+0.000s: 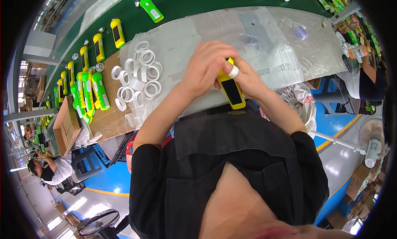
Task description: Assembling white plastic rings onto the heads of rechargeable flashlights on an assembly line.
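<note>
Both hands meet over a yellow flashlight (232,91) with a dark flat panel, just in front of my body at the bench edge. My right hand (248,80) is closed round its upper part, with a white band on the thumb. Over the far end, my left hand (206,67) is closed too, and its fingers hide the flashlight's head. Left of my left forearm, several white plastic rings (153,88) lie loose and overlapping on the plastic-covered worktop (182,45).
Green flashlights (99,90) lie grouped on cardboard (109,117) at the left. Yellow ones (117,32) and a green one (151,10) lie on the green belt (182,1). A bag of white rings (304,104) hangs at the right. Other people sit at both sides.
</note>
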A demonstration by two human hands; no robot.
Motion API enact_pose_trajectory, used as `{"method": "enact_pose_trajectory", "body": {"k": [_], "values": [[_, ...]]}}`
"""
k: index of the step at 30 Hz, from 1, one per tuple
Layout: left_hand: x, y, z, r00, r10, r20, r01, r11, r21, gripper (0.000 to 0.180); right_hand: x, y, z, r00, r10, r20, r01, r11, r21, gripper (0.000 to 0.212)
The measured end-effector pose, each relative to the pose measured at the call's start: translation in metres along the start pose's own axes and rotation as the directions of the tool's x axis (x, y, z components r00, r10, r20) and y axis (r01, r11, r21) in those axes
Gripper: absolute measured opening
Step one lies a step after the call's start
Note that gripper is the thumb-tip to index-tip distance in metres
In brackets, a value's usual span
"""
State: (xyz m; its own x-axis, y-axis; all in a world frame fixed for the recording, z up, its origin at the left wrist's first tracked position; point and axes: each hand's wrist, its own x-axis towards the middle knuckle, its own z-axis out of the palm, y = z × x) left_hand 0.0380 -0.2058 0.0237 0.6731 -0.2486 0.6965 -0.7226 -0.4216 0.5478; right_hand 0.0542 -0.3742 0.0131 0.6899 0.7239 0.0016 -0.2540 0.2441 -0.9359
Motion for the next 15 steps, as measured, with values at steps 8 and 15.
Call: {"method": "enact_pose_trajectory", "body": {"k": [8, 15], "values": [[0.029, -0.017, 0.049, 0.944, -0.318, 0.094, 0.330, 0.878, -0.346, 0.035, -0.021, 0.002, -0.034, 0.946, -0.047, -0.322, 0.126, 0.965, 0.230, 0.037], [0.035, -0.105, 0.103, 0.959, -0.235, 0.157, 0.175, 0.930, 0.323, 0.051, -0.047, -0.002, -0.059, 0.887, -0.070, -0.456, 0.134, 0.985, 0.111, 0.048]]}}
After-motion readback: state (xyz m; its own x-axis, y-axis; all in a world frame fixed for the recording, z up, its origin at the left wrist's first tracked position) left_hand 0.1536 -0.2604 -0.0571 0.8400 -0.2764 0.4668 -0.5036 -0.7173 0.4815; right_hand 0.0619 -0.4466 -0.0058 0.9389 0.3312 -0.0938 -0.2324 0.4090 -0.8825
